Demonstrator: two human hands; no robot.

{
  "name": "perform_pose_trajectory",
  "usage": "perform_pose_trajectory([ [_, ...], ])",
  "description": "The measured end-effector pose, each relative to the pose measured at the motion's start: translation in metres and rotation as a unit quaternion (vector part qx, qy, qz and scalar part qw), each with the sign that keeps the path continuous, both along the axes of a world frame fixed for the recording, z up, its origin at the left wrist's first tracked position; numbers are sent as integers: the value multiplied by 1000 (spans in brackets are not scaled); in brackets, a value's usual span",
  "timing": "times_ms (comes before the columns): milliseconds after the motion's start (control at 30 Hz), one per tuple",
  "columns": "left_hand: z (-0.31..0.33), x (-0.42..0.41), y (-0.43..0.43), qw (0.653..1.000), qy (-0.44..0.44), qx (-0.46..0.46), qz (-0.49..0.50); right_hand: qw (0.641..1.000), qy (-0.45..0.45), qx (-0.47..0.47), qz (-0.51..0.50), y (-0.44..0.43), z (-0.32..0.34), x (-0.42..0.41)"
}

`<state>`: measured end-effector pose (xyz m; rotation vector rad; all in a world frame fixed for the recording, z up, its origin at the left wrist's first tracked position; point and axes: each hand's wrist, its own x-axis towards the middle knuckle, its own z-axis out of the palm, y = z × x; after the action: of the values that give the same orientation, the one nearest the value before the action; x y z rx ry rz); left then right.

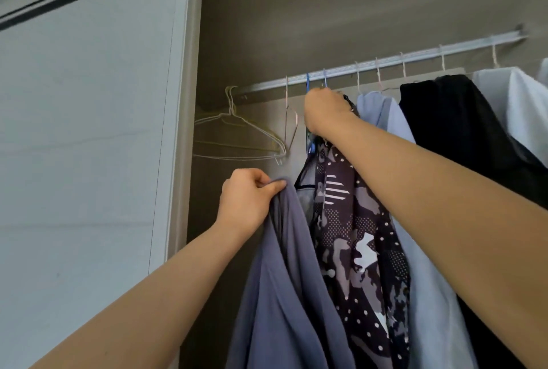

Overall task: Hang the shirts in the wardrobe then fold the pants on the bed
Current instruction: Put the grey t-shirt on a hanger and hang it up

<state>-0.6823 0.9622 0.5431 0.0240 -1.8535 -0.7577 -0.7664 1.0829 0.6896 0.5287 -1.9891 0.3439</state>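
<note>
In the head view, the left hand [246, 202] is gripping a bunched fold at the top of a slate-blue shirt [281, 294], thumb and curled fingers pinching the cloth, and the rest of the garment is hanging straight down below that hand in long loose folds. The right hand [326, 111] is reaching higher and further in, clenching around the neck of a blue hanger [307, 84] just under the wardrobe rail [385, 62]; its fingertips are hidden behind the knuckles, so the exact hold is a judgement. Directly beneath this hand a dark camouflage-patterned shirt [355, 235] is hanging, touching the slate-blue shirt. Beyond the right hand, along the rail, a pale blue shirt [430, 279], a black garment [444, 108] and a white garment [519, 96] are hanging close together. Above the left hand, empty wire hangers [237, 131] are dangling at the rail's near end, with the sliding door [89, 131] on that hand's outer side. The slate-blue shirt is looking thin, soft and light, draping limply with no stiffness, so a one-point pinch is letting it sag and twist. It will probably handle best taken at the collar or shoulder seams, where the fabric is doubled, spreading it to receive a hanger. It is not yet hanging on the rail.
</note>
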Motion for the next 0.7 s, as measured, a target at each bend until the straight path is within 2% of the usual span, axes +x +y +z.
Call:
perform_pose_trajectory([
  [200, 3, -20, -14, 1000, 5, 9, 11, 995, -88, -37, -5, 5, -4, -27],
  [400, 3, -28, -19, 1000, 9, -1, 11, 995, -52, -79, -20, 1, -7, -44],
  [700, 4, -23, -22, 1000, -3, 7, 29, 989, -11, -141, 32, 7, 0, -40],
])
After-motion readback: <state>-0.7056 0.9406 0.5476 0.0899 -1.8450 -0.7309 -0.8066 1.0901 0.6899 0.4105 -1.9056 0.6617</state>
